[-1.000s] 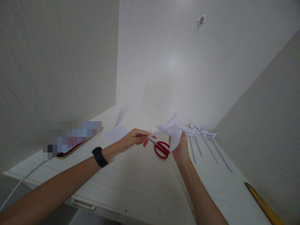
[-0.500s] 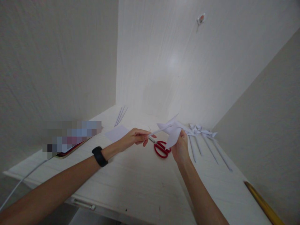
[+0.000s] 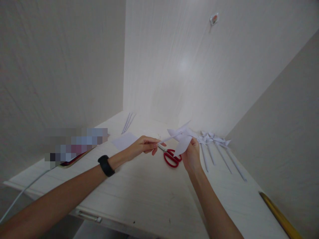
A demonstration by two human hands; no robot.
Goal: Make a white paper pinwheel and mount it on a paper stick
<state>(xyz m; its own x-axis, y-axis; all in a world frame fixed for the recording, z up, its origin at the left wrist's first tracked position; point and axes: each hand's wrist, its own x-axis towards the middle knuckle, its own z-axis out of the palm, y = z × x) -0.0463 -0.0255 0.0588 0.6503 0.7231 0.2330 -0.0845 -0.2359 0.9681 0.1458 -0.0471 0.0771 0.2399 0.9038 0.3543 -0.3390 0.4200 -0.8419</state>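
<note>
A white paper pinwheel (image 3: 183,136) is held above the table between my two hands. My left hand (image 3: 147,144) pinches the lower end of its thin rolled-paper stick (image 3: 166,139). My right hand (image 3: 191,154) is closed at the pinwheel's right side, its fingertips partly hidden behind a blade. Below the pinwheel lies a pair of scissors (image 3: 171,158) with red handles, touched by neither hand. Just beyond my left forearm a white paper sheet (image 3: 124,141) lies flat.
Several finished pinwheels (image 3: 219,147) lie in a row at the right. Thin paper sticks (image 3: 128,122) rest at the back left. A blurred-out device (image 3: 79,149) with a white cable (image 3: 23,192) stands at the left edge. Walls enclose the white table (image 3: 139,192).
The pinwheel's front blade has shifted slightly up and left. Both hands keep their hold in nearly the same place.
</note>
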